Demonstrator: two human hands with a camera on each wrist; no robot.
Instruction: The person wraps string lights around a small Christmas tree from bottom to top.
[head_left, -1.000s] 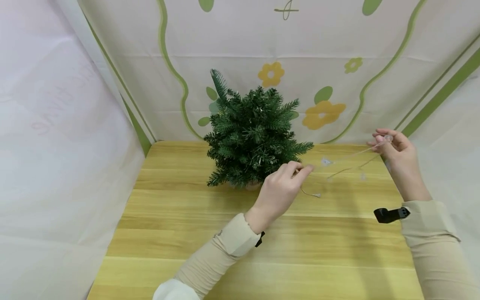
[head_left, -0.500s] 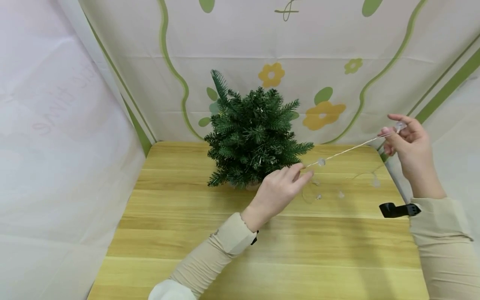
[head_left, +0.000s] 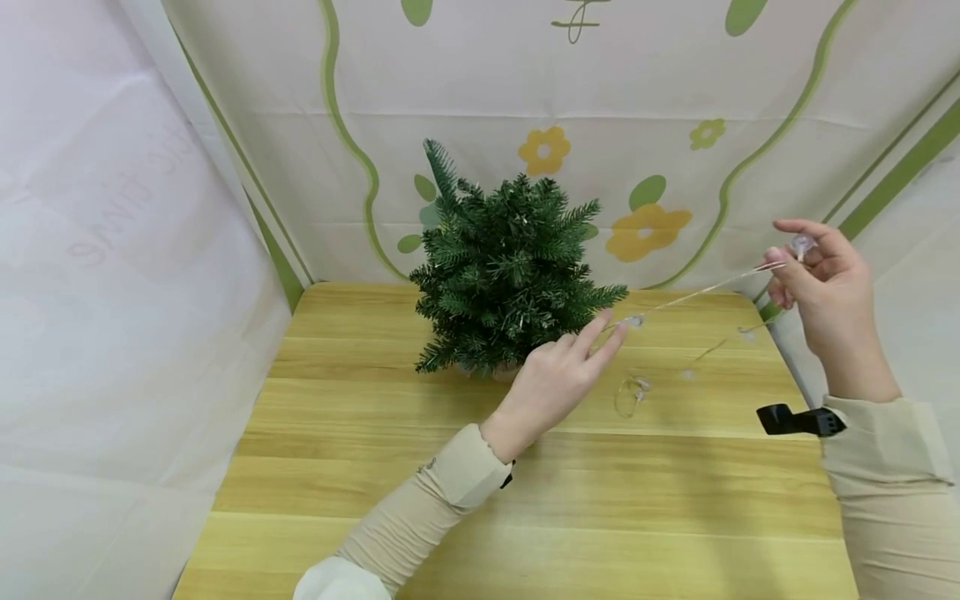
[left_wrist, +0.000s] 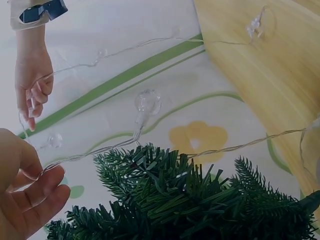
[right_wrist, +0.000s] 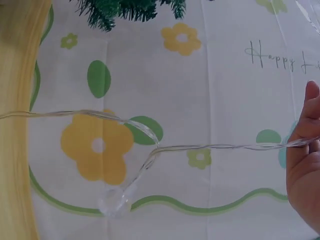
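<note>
A string of clear bulb fairy lights [head_left: 705,292] runs from hand to hand, its thin wire nearly straight. My left hand [head_left: 551,375] pinches the wire beside the tree's lower right branches; the left wrist view shows the wire coming out between thumb and finger [left_wrist: 47,186]. Farther right, my right hand [head_left: 836,304] holds another stretch, a bulb [head_left: 802,243] standing up by its index finger. One bulb [head_left: 634,320] hangs near the left fingertips. The green artificial tree [head_left: 510,275] stands upright at the back, with wire lying along its branches in the left wrist view.
A loose loop of the light string [head_left: 632,396] lies on the wooden table [head_left: 570,517]. More wire and bulbs hang below the right hand. A patterned cloth backdrop [head_left: 465,75] rises behind the tree, with a white side sheet [head_left: 112,333] at left.
My right hand has moved right and slightly up, drawing the wire straighter. The left hand stays near its place, index finger now raised more. The loose end on the table has shifted into a small loop.
</note>
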